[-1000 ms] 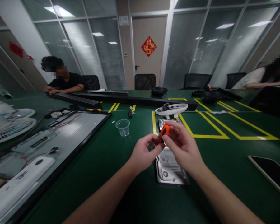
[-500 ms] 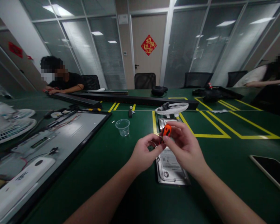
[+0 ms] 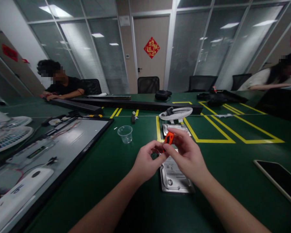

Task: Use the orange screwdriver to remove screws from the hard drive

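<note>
green table (image 3: 104, 171) beneath; right hand (image 3: 189, 154) grips orange tool (image 3: 169, 138), left hand (image 3: 145, 161) against it, hold unclear

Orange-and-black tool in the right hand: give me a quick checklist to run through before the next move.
1. Right hand has the orange-and-black tool: ok, held between thumb and fingers.
2. Left hand grips the tool too: cannot tell; it is at the tool's lower end, but contact is hidden.
3. Tool's tip in sight: not ok, hidden by the hands.
4. Nearer silver hard drive lies on the green table: ok.
5. That drive's whole top face in view: not ok, the hands cover part of it.
6. Clear plastic cup upright and apart from the hands: ok.
</note>
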A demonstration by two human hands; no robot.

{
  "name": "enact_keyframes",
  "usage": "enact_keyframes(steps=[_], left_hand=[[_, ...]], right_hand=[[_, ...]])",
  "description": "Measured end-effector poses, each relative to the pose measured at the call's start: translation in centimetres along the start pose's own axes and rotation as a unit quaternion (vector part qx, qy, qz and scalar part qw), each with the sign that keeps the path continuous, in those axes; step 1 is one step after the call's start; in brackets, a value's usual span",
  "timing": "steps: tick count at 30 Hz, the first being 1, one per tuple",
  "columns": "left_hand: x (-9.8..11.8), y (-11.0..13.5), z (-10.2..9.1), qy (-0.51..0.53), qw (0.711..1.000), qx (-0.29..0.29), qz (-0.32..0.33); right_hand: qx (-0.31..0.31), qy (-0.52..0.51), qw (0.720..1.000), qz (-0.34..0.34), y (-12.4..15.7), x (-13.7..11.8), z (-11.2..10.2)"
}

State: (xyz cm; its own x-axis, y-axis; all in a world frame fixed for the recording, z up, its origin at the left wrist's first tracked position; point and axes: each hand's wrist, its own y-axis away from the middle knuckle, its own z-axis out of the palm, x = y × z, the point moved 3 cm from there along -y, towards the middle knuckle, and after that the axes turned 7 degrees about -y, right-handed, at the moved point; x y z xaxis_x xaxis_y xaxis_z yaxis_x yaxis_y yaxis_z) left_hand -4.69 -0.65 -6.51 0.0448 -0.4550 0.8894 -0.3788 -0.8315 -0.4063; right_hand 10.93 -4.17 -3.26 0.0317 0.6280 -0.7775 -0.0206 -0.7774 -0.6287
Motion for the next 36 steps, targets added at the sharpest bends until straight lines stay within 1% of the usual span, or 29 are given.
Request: enact_keyframes(steps=[2,4,5,8,12,15,19,22,26,28,33,36], left_hand=[[-0.18,0.01,0.11,0.013,1.0,-0.013,-0.002],[-0.34,0.04,0.27,0.029,0.999,-0.025,-0.007],[-0.38,0.07,0.33,0.036,0.999,-0.028,-0.009],[-0.2,0.13,0.35,0.043,0.999,-0.012,-0.005],[0.2,0.1,0.19,0.011,1.0,0.019,-0.002],[0.05,-0.01,0.18,0.016,1.0,0.011,-0.002],[-0.41,-0.12,0.23,0.032,0.999,-0.006,0.001],[-0.42,-0.07,0.29,0.032,0.999,-0.005,-0.001],[-0.02,-0.01,0.24,0.008,1.0,0.014,-0.002],[0.1,-0.06,0.26,0.002,1.0,0.006,0.0],[-0.18,-0.17,0.36,0.034,0.999,-0.024,-0.012],[-0.27,-0.13,0.4,0.043,0.999,-0.023,-0.019]], right_hand=[[-0.018,-0.02,1.0,0.01,-0.03,-0.06,-0.07],[-0.034,-0.049,0.998,0.037,-0.06,0.0,-0.11],[-0.034,-0.056,0.997,0.038,-0.07,0.01,-0.13],[-0.018,-0.043,0.999,0.025,-0.13,0.13,-0.13],[0.004,-0.003,1.0,0.005,-0.16,0.33,-0.07],[-0.006,-0.005,1.0,0.006,-0.13,0.36,-0.05],[-0.026,-0.054,0.998,0.028,-0.08,0.39,-0.03],[-0.013,-0.045,0.998,0.029,-0.08,0.4,-0.08],[0.007,-0.009,1.0,0.018,-0.05,0.47,-0.08],[0.009,-0.005,1.0,0.016,-0.02,0.48,-0.09],[-0.029,-0.055,0.998,0.032,-0.05,0.34,-0.16],[-0.034,-0.044,0.998,0.033,-0.12,0.17,-0.14]])
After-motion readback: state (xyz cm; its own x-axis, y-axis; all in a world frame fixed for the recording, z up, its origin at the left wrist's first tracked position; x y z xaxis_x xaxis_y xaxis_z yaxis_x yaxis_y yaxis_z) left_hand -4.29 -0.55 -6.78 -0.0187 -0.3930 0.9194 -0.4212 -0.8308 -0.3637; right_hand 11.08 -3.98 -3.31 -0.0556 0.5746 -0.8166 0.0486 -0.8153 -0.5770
